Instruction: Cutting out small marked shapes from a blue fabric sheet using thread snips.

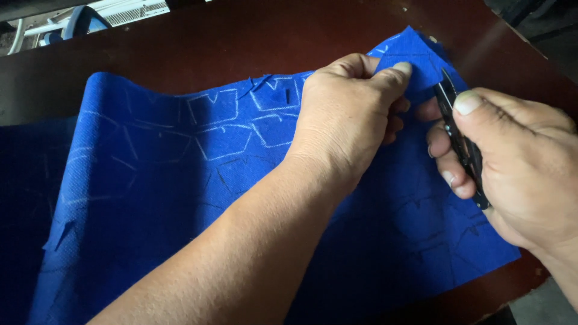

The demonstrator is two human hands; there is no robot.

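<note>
**Snips at the corner of the blue cloth**

I look down on a sheet of blue cloth [180, 180] spread over a dark brown desk [229, 36]. Everything here sits relative to that cloth. My left hand [346, 114] rests on its upper right part, thumb and forefinger closed in a pinch on a small fold near the far corner, lifting it slightly. My right hand [512, 162] is just off the cloth's right edge, its grip wrapped shut around a pair of black thread snips [460, 141], thumb pressed on top. The snips' tip points toward the pinched fold and lies just beside it; I cannot tell whether the blades meet the cloth.

Pale chalk outlines [241, 120] cover the middle of the cloth, and short dark slits or loose threads show among them. I judge that some marks are already worked, while the corner under my hands and much of the left side remain.
</note>
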